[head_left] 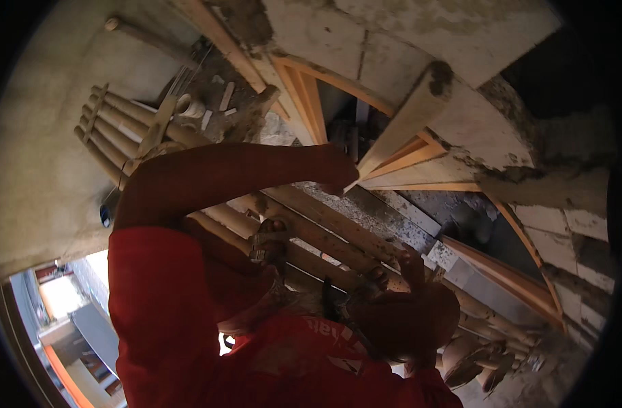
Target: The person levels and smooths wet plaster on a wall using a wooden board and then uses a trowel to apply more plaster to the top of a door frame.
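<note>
My left hand, on an arm stretched across the view, is closed at the narrow lower end of a pale wooden board. The board slants up to the right across an arched wooden frame, and a dark stain marks its wider end. My right hand is raised in front of my body, low and right of the middle. It is dark, and part of it is hidden, so its fingers and anything in them cannot be made out. My feet, in strapped sandals, stand on round poles.
Pale block masonry with rough mortar surrounds the frame. More lashed poles reach to a plain wall on the left. Gaps show between the poles. A bright opening lies at lower left, and rubble lies below at upper left.
</note>
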`<control>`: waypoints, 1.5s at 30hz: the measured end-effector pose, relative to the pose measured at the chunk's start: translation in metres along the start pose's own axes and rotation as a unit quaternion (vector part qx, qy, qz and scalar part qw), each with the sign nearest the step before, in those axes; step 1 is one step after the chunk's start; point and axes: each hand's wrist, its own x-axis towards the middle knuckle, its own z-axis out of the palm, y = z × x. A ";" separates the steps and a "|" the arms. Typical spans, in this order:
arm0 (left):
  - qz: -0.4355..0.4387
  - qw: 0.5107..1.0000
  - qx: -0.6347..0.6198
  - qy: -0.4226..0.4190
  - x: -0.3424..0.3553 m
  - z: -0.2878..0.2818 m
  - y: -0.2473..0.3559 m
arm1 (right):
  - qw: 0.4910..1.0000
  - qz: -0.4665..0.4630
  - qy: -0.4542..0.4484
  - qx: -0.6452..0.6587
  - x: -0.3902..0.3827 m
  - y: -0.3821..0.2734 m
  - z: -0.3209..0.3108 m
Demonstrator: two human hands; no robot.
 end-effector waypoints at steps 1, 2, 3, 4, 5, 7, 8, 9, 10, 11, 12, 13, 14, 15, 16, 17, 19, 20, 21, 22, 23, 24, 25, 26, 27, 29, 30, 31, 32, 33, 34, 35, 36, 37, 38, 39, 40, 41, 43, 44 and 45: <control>0.007 0.999 0.016 0.039 -0.020 -0.003 -0.010 | 1.000 0.020 0.012 0.012 -0.001 -0.008 -0.003; 0.000 0.998 0.023 0.056 -0.034 -0.014 -0.015 | 0.998 0.032 0.032 0.031 -0.004 -0.016 -0.001; -0.004 0.997 0.027 0.076 -0.046 -0.024 -0.014 | 0.997 0.039 0.049 0.052 -0.005 -0.025 0.001; 0.041 0.989 0.021 0.140 -0.057 -0.036 -0.013 | 0.993 0.048 0.074 0.074 -0.007 -0.032 0.003; 0.082 0.980 0.013 0.182 -0.062 -0.048 -0.004 | 0.985 0.070 0.083 0.130 -0.013 -0.040 0.005; 0.081 0.982 -0.001 0.171 -0.063 -0.064 0.015 | 0.987 0.108 0.073 0.097 -0.017 -0.050 0.007; 0.078 0.982 -0.016 0.171 -0.061 -0.068 0.027 | 0.986 0.131 0.034 0.101 -0.021 -0.053 0.007; 0.099 0.983 -0.006 0.152 -0.054 -0.073 0.039 | 0.985 0.146 0.042 0.081 -0.031 -0.055 0.006; 0.108 0.985 -0.009 0.133 -0.046 -0.075 0.045 | 0.985 0.155 0.041 0.058 -0.032 -0.061 0.009; 0.149 0.980 0.026 0.128 -0.036 -0.078 0.057 | 0.986 0.160 0.028 0.029 -0.038 -0.063 0.010; 0.165 0.979 0.048 0.113 -0.028 -0.078 0.063 | 0.983 0.173 0.031 0.055 -0.043 -0.066 0.012; 0.187 0.975 0.053 0.103 -0.018 -0.080 0.071 | 0.980 0.186 0.025 0.072 -0.050 -0.066 0.012; 0.192 0.976 0.053 0.084 -0.011 -0.082 0.078 | 0.976 0.197 0.018 0.088 -0.060 -0.067 0.011; 0.201 0.973 0.089 0.070 -0.004 -0.084 0.085 | 0.967 0.208 0.057 0.133 -0.068 -0.065 0.007; 0.201 0.973 0.095 0.064 0.002 -0.087 0.090 | 0.981 0.169 0.079 0.043 -0.085 -0.060 0.000; 0.200 0.973 0.102 0.057 0.006 -0.090 0.095 | 0.983 0.164 0.051 -0.061 -0.106 -0.053 -0.011; 0.219 0.968 0.104 0.063 0.012 -0.095 0.103 | 0.898 0.365 0.225 0.101 -0.152 -0.023 -0.054; 0.219 0.968 0.112 0.056 0.014 -0.097 0.106 | 0.853 0.361 0.368 0.084 -0.182 -0.004 -0.080; 0.226 0.966 0.109 0.059 0.017 -0.098 0.109 | 0.805 0.403 0.430 0.062 -0.213 0.025 -0.117; 0.214 0.969 0.111 0.050 0.018 -0.098 0.112 | 0.770 0.425 0.474 -0.041 -0.246 0.050 -0.151; 0.217 0.968 0.117 0.047 0.021 -0.098 0.115 | 0.731 0.407 0.521 -0.170 -0.278 0.074 -0.185; 0.203 0.970 0.127 0.030 0.022 -0.098 0.117 | 0.666 0.374 0.594 -0.254 -0.310 0.098 -0.217; 0.190 0.972 0.135 0.015 0.024 -0.098 0.120 | 0.647 0.444 0.594 -0.175 -0.340 0.121 -0.247; 0.185 0.973 0.140 0.013 0.026 -0.098 0.123 | 0.634 0.483 0.573 -0.191 -0.365 0.141 -0.269; 0.183 0.972 0.145 0.012 0.027 -0.098 0.125 | 0.620 0.502 0.560 -0.223 -0.383 0.161 -0.288; 0.206 0.967 0.146 0.036 0.029 -0.099 0.130 | 0.607 0.521 0.534 -0.273 -0.409 0.192 -0.303; 0.205 0.967 0.148 0.039 0.030 -0.100 0.132 | 0.608 0.540 0.515 -0.271 -0.416 0.206 -0.308; 0.206 0.966 0.147 0.046 0.031 -0.100 0.133 | 0.606 0.587 0.477 -0.244 -0.421 0.218 -0.313; 0.205 0.966 0.143 0.058 0.031 -0.100 0.134 | 0.635 0.569 0.475 -0.218 -0.426 0.227 -0.317; 0.202 0.968 0.139 0.048 0.031 -0.100 0.135 | 0.658 0.578 0.453 -0.167 -0.429 0.234 -0.315; 0.198 0.969 0.141 0.046 0.031 -0.100 0.135 | 0.672 0.585 0.437 -0.124 -0.429 0.240 -0.312; 0.194 0.969 0.143 0.045 0.031 -0.099 0.136 | 0.681 0.571 0.444 -0.110 -0.428 0.246 -0.308; 0.190 0.970 0.147 0.034 0.032 -0.098 0.137 | 0.682 0.560 0.459 -0.104 -0.426 0.250 -0.303; 0.189 0.970 0.152 0.027 0.032 -0.096 0.138 | 0.685 0.557 0.461 -0.088 -0.423 0.255 -0.298; 0.171 0.973 0.153 0.007 0.033 -0.095 0.139 | 0.668 0.559 0.481 -0.101 -0.420 0.260 -0.295; 0.154 0.976 0.154 -0.015 0.034 -0.093 0.141 | 0.653 0.570 0.489 -0.102 -0.416 0.264 -0.291; 0.135 0.978 0.154 -0.042 0.036 -0.092 0.143 | 0.626 0.597 0.493 -0.096 -0.412 0.267 -0.289; 0.138 0.977 0.157 -0.041 0.037 -0.091 0.145 | 0.617 0.602 0.497 -0.101 -0.410 0.267 -0.287; 0.153 0.975 0.155 -0.031 0.040 -0.089 0.149 | 0.622 0.580 0.509 -0.135 -0.416 0.258 -0.290; 0.160 0.975 0.154 -0.034 0.041 -0.088 0.150 | 0.612 0.599 0.502 -0.123 -0.420 0.250 -0.292; 0.163 0.974 0.157 -0.033 0.043 -0.088 0.151 | 0.618 0.564 0.529 -0.141 -0.431 0.237 -0.295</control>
